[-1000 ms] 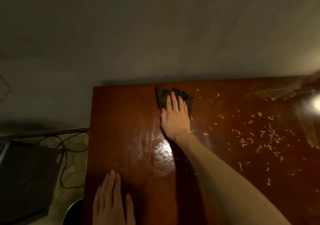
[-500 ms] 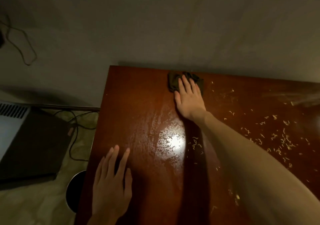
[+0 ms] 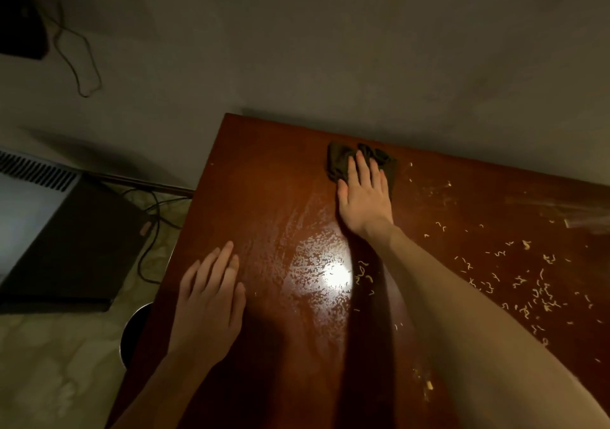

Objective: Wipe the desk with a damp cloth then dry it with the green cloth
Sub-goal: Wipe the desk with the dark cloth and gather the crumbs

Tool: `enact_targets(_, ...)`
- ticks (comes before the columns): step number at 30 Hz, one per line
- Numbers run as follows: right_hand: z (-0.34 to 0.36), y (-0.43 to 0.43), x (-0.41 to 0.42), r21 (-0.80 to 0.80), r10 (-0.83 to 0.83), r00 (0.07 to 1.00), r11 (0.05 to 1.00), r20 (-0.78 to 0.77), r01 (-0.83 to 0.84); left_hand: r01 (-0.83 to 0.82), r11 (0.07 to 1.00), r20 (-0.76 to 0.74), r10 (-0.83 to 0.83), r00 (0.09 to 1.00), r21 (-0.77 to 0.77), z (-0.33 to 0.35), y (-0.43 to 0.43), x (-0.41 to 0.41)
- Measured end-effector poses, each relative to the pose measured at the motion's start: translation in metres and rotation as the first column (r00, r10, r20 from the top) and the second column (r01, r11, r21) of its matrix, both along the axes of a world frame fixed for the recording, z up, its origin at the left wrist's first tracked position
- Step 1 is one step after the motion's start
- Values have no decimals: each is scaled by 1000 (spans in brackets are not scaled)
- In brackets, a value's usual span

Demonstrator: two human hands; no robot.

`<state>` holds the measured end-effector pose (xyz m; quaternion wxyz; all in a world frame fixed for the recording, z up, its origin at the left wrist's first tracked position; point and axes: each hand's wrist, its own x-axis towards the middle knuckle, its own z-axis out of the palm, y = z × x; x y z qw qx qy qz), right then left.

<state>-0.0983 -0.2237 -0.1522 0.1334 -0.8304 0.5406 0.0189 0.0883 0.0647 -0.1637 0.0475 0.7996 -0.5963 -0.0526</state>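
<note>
Currently: right hand (image 3: 363,197) flat, pressing dark crumpled cloth (image 3: 336,164) on red-brown desk (image 3: 264,181); left hand (image 3: 208,300) flat, empty. Advise overlapping strokes toward pale crumbs (image 3: 534,293).

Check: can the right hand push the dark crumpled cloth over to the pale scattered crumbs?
Probably yes: the right hand presses the dark crumpled cloth, and only open reddish wooden desk separates it from the pale crumbs.

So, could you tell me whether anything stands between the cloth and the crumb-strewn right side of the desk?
Nothing solid: the right hand presses the cloth on the desk by its far edge, and only loose crumbs lie rightward. A blurred clear item sits far right.
</note>
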Motion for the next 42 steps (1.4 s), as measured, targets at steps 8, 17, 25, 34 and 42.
enact_targets(8, 0, -16, -19, -9, 83, 996, 996, -11, -84, -58, 998, -27, 57, 998, -26, 2, -8, -3)
enact_targets(17, 0, -2, -20, -13, 47, 999, 999, -4, -47, -45, 993, 8, 46, 999, -113, 1, -25, 0)
enact_targets(25, -4, 7, -17, -20, -17, 1000, 1000, 5, 17, 18, 987, -96, -34, 995, -159, -1, -27, 3)
enact_targets(34, 0, -6, -20, -26, -42, 997, 999, -60, 41, 11, 998, 24, -9, 1000, -66, 8, -66, 6)
enact_targets(42, 13, 7, -2, -76, 1, 985, 997, -170, -15, 91, 988, -95, -103, 990, -122, 2, -158, -22)
